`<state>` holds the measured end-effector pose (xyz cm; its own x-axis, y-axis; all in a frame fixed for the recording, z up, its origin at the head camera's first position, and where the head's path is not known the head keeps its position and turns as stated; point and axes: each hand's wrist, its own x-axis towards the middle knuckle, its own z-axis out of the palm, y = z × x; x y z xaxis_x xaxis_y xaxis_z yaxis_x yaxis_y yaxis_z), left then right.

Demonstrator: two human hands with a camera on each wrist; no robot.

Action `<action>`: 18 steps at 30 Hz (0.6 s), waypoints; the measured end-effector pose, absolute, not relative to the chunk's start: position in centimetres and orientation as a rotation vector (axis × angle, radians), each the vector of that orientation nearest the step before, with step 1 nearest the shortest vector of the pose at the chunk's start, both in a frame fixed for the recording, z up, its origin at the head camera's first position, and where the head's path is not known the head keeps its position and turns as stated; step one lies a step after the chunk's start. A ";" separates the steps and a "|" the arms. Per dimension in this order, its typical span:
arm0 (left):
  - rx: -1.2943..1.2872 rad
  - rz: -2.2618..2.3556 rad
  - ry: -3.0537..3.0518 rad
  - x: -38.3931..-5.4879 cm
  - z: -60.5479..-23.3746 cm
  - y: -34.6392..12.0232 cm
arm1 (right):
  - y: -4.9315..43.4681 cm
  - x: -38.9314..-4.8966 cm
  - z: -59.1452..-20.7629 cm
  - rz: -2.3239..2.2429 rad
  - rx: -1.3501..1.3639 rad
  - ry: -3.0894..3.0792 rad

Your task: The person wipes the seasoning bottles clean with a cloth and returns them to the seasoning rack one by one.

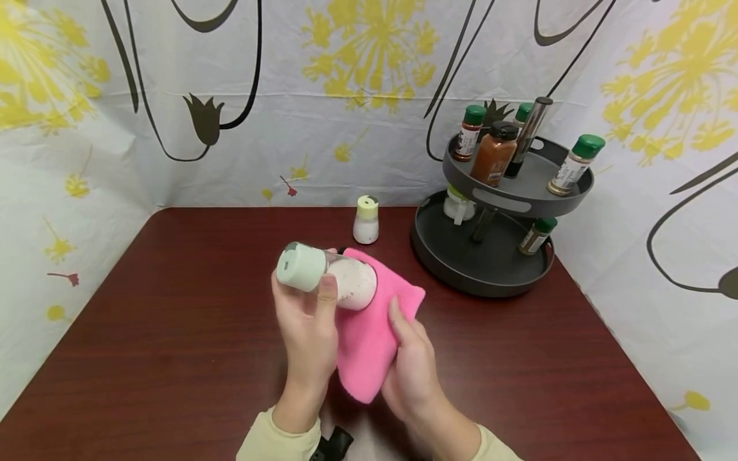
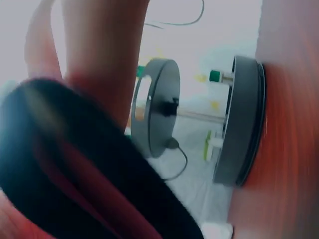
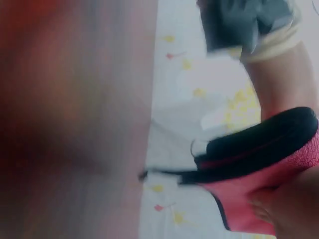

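Observation:
In the head view my left hand [image 1: 305,326] grips a clear shaker jar [image 1: 354,283] with a pale mint lid and white contents. The jar is tilted, its lid toward the left. My right hand [image 1: 412,365] holds a fuzzy pink cloth [image 1: 369,346], thumb on top, and the cloth lies against the jar's base and underside. Dark material [image 3: 264,142] shows along the pink cloth in the right wrist view. A similar smaller shaker [image 1: 366,221] with a pale yellow lid stands upright on the table behind the jar.
A dark two-tier turntable rack [image 1: 484,282] stands at the back right. Its upper tier bears several spice bottles, including an orange-brown one [image 1: 494,153] and a slim grinder [image 1: 528,137]. A green-capped bottle [image 1: 537,237] sits below. Patterned white sheeting surrounds the brown table [image 1: 144,333].

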<state>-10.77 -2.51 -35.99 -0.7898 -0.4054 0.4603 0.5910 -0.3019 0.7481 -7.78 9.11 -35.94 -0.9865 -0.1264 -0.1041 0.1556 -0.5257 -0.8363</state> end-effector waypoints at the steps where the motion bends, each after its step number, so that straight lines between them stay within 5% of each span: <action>1: -0.247 -2.107 -1.333 -11.0 -36.1 -2.7 | 9.2 -7.6 -36.0 -2.581 0.052 1.434; 18: -0.251 -2.063 -1.387 -10.1 -36.1 -2.8 | 9.5 -8.6 -36.1 -2.578 0.064 1.472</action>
